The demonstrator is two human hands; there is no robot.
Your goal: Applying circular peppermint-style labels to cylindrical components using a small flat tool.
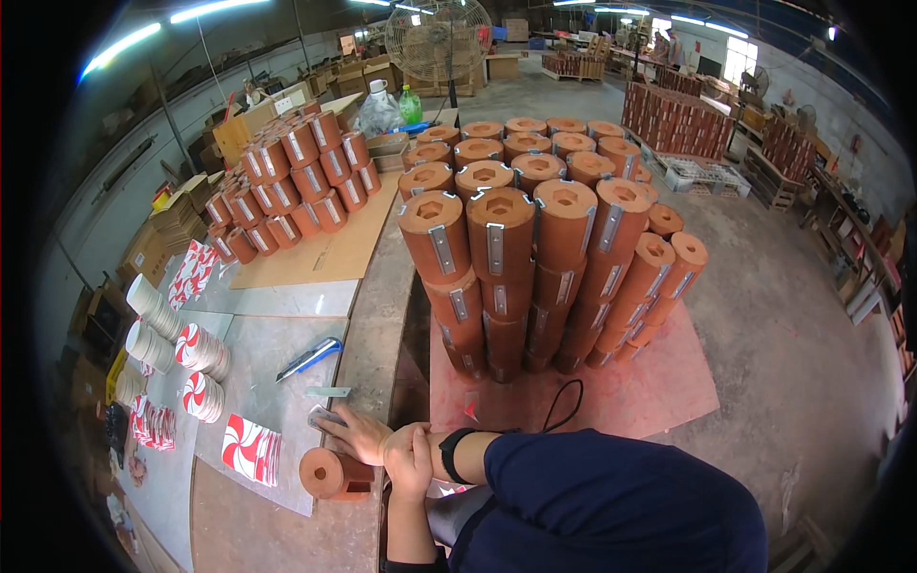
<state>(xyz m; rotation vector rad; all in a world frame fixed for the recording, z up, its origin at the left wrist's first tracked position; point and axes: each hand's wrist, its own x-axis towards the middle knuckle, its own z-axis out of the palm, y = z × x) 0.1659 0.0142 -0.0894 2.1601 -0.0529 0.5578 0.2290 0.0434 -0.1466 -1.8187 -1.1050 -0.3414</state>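
My left hand [409, 462] is closed round my right wrist, its fingers wrapped over it. My right hand [359, 435] reaches left over the bench edge, its fingers on a small grey metal piece [321, 414] whose exact kind I cannot make out. Just beyond those fingers lies a thin pale green strip [329, 392]. A brown cylinder with a round hole in its end [325, 474] lies on its side close to both hands, touched by neither. Further up the bench rests a blue utility knife [309, 359].
Tall stacks of brown cylinders with metal strips [497, 239] stand ahead to the right on a reddish sheet [683, 368]. More cylinders [310, 181] are piled on cardboard at the far left. Red-and-white swirl labels [250, 449] and stacked discs [202, 396] sit on the left bench.
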